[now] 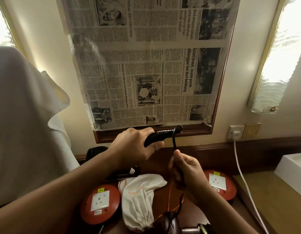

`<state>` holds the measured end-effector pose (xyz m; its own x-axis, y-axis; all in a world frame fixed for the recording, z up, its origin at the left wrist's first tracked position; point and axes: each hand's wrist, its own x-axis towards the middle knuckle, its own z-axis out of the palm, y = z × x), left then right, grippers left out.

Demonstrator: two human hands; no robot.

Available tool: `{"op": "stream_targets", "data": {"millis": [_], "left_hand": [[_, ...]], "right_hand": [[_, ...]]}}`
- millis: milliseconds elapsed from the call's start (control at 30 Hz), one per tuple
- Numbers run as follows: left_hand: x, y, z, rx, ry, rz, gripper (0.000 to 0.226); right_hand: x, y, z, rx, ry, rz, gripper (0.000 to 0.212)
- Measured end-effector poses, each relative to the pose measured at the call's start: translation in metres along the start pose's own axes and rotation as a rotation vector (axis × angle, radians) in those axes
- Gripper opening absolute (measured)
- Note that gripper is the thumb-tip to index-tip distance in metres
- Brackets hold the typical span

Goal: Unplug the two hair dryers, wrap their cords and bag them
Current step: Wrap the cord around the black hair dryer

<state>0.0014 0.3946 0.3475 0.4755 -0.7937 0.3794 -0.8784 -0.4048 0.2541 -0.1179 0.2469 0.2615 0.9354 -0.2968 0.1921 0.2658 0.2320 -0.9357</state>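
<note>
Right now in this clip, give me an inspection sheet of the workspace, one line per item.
Surface: dark wooden desk.
Job's things: black hair dryer held up; white drawstring bag lying filled.
Clutter: two red socket reels flank the bag.
Grippers: left hand grips the dryer; right hand pinches its cord.
Cables: black cord hangs from the dryer; white cable plugged into the wall socket.
Surroundings: newspaper covers the mirror; lit wall lamps.

Matt black plastic hair dryer [156, 136], white cloth bag [139, 198], glossy wooden table [193, 159].
</note>
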Motion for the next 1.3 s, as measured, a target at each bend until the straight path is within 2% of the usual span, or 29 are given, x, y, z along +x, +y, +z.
{"op": "stream_targets", "data": {"millis": [133, 233, 500, 600, 733, 867, 1033, 1233, 1300], "left_hand": [[-0.002, 0.000, -0.003, -0.016, -0.025, 0.022, 0.035], [-0.006, 0.002, -0.006, -0.033, -0.064, 0.045, 0.029], [-0.011, 0.005, -0.016, 0.028, -0.186, 0.166, 0.026], [-0.014, 0.004, -0.017, 0.136, -0.233, 0.197, 0.033], [-0.016, 0.004, -0.016, 0.323, -0.278, 0.230, 0.043], [-0.015, 0.002, -0.015, 0.427, -0.301, 0.183, 0.043], [-0.010, 0.000, -0.010, 0.454, -0.300, 0.053, 0.039], [-0.009, -0.011, -0.012, 0.432, -0.198, -0.039, 0.040], [-0.010, -0.016, -0.014, 0.417, -0.164, -0.058, 0.037]], "right_hand": [[0.007, 0.003, -0.017, 0.164, -0.254, 0.133, 0.040], [0.013, -0.001, -0.026, 0.111, -0.303, 0.153, 0.034], [0.027, -0.046, -0.028, -0.396, -0.177, 0.121, 0.018], [0.031, -0.057, -0.028, -0.613, -0.132, 0.041, 0.028], [0.032, -0.068, -0.024, -0.799, -0.062, -0.094, 0.019], [0.030, -0.071, -0.016, -0.964, 0.001, -0.230, 0.013], [0.023, -0.068, -0.005, -1.029, 0.031, -0.333, 0.010], [0.008, -0.063, 0.012, -0.964, 0.062, -0.321, 0.011], [0.002, -0.057, 0.016, -0.853, 0.044, -0.249, 0.018]]}}
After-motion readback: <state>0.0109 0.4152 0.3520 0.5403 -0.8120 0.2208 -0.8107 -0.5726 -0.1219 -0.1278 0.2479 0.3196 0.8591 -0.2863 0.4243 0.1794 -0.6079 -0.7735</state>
